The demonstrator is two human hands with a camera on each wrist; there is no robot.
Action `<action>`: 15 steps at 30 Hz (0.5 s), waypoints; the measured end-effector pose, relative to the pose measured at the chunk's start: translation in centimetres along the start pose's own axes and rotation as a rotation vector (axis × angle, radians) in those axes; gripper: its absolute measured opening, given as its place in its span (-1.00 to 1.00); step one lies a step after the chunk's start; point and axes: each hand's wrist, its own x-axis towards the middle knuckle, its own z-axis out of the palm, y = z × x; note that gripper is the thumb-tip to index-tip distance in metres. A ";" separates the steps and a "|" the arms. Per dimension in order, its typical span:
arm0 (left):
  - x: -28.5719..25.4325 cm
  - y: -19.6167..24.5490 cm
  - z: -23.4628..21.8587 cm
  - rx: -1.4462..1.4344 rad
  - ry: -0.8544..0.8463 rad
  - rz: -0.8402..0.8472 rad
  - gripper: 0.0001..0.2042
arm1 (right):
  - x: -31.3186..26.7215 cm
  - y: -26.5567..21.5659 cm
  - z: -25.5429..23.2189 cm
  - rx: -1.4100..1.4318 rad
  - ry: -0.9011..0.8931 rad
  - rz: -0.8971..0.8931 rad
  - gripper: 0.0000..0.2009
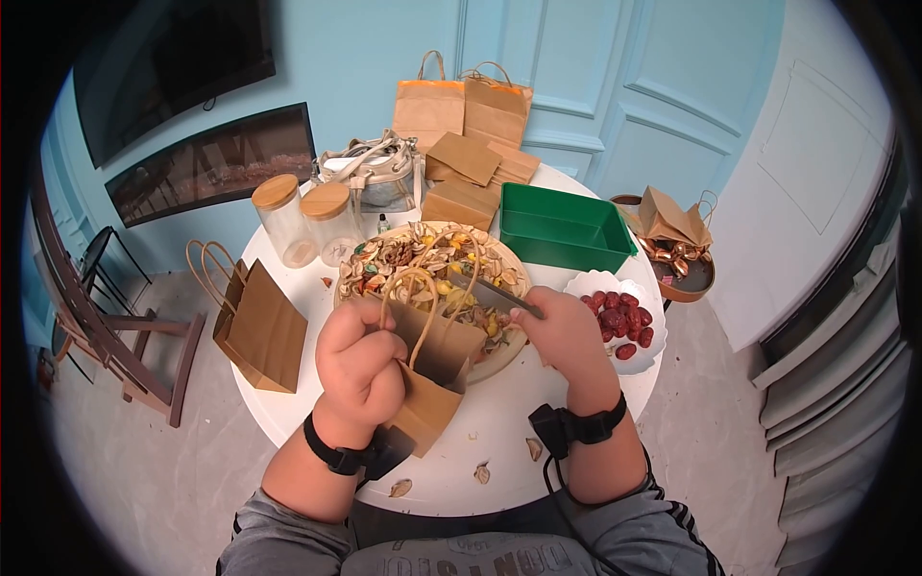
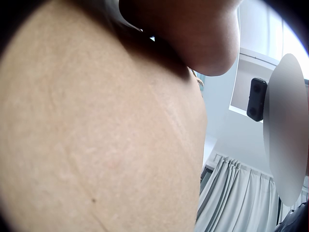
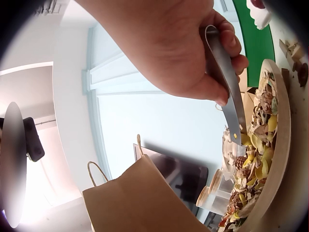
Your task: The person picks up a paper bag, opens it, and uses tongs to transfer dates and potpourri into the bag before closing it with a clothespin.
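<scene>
In the head view my left hand (image 1: 360,363) grips the top edge of an upright brown paper bag (image 1: 427,408) with curled fingers; its grip on the handles cannot be told. My right hand (image 1: 571,341) holds metal tongs (image 1: 495,293), whose tips reach the dried petals, yellow pieces and cones in a round wooden tray (image 1: 514,360). Seen from the right wrist, the right hand (image 3: 169,53) pinches the tongs (image 3: 227,82) over the tray rim's contents, beside the paper bag (image 3: 140,200). Skin fills most of the left wrist view and hides the bag.
A second paper bag (image 1: 264,331) stands left. Behind are lidded jars (image 1: 283,226), a handbag (image 1: 384,187), more paper bags (image 1: 427,115) and a green box (image 1: 567,230). Red dates (image 1: 619,317) lie in a white dish at right. Loose petals (image 1: 482,472) dot the table's front.
</scene>
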 end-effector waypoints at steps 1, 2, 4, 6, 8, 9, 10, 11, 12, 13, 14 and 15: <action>0.0 0.0 0.0 0.002 -0.003 0.003 -0.91 | 0.0 0.0 -0.1 0.000 0.000 -0.001 -0.74; 0.0 0.0 0.0 0.003 -0.003 0.002 -0.91 | -0.1 0.0 -0.2 0.008 0.024 -0.014 -0.73; 0.1 0.0 0.0 0.002 -0.001 0.009 -0.91 | -0.1 0.0 -0.4 0.016 0.047 -0.028 -0.73; 0.1 0.0 0.0 0.001 -0.001 0.009 -0.91 | -0.1 -0.1 -0.6 0.021 0.055 -0.016 -0.72; 0.1 0.0 0.0 0.000 -0.001 0.009 -0.91 | -0.1 0.0 -0.6 0.040 0.058 -0.014 -0.72; 0.1 0.0 0.0 0.002 -0.006 0.005 -0.91 | -0.1 0.1 -0.6 0.059 0.061 -0.013 -0.72; 0.0 0.1 0.0 0.004 -0.010 0.002 -0.91 | -0.2 0.1 -0.6 0.060 0.062 -0.012 -0.72; 0.0 0.1 0.0 0.004 -0.011 0.002 -0.91 | -0.2 0.1 -0.6 0.089 0.074 -0.009 -0.72; 0.0 0.1 0.0 0.002 -0.010 0.004 -0.91 | -0.2 0.1 -0.6 0.117 0.086 -0.005 -0.72; 0.0 0.0 0.1 -0.001 -0.009 0.005 -0.92 | -0.3 0.2 -0.6 0.118 0.086 -0.005 -0.72; 0.0 0.0 0.1 -0.001 -0.010 0.005 -0.92 | -0.3 0.3 -0.6 0.130 0.112 -0.012 -0.73; -0.1 0.1 0.1 -0.003 -0.010 -0.004 -0.92 | -0.3 0.3 -0.6 0.143 0.138 -0.020 -0.74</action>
